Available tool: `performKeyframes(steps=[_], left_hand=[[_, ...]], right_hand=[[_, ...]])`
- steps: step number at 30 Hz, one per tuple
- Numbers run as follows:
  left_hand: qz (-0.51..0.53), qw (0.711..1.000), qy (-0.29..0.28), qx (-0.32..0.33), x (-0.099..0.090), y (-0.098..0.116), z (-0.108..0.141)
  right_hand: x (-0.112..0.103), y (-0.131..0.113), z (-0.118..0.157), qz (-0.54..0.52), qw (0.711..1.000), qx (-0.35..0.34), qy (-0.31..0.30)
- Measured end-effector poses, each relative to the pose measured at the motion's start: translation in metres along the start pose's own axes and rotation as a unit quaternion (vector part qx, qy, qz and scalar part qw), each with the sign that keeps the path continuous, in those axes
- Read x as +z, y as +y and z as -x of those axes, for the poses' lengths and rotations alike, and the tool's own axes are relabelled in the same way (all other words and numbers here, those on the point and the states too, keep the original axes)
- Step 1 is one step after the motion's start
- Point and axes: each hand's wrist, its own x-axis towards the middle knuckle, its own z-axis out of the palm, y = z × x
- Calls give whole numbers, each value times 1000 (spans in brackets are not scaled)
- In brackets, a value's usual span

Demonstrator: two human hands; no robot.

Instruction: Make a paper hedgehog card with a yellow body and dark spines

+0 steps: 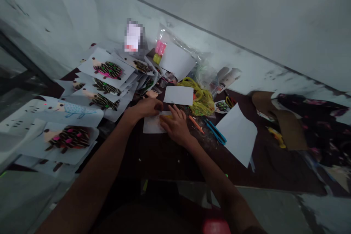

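Note:
A small white paper (149, 126) lies on the dark table in front of me. At its upper left edge is my left hand (148, 109), its fingers curled and closed; what they hold, if anything, is hidden. My right hand (178, 124) rests over the paper's right side with fingers stretched out. Partly under those fingers shows a yellow piece (166, 117), whose kind I cannot make out. Just beyond my hands lies another white paper (178, 95). An orange stick-like tool (196, 124) and a blue-handled tool (215, 131) are right of my right hand.
Stacked hedgehog paper crafts (106, 69) cover the left side. A yellow net bag (201, 98) and clear plastic bags (205, 69) lie toward the wall. On the right are a large white sheet (237, 133), brown cardboard (290, 128) and dark flowered cloth (323, 124).

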Motion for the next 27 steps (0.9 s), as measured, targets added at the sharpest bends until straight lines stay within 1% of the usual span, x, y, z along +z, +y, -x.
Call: performKeyframes(steps=[4, 8, 12, 20, 24, 27], left_hand=[[2, 1000, 1, 0, 0, 0, 0], [8, 1000, -5, -4, 0, 0, 0], [7, 1000, -2, -2, 0, -1, 0], [0, 1000, -6, 10, -2, 0, 0], [2, 1000, 5, 10, 1, -2, -1], [12, 1000, 0, -1, 1, -1, -1]], right_hand=[[0, 4, -1, -4, 1000, -12, 3], [-4, 6, 10, -8, 1000, -17, 18], [-9, 4, 20, 7, 1000, -25, 4], [-8, 0, 5, 26, 999, -21, -22], [-8, 3, 3, -1, 999, -23, -26], [-8, 5, 5, -33, 999, -8, -6]])
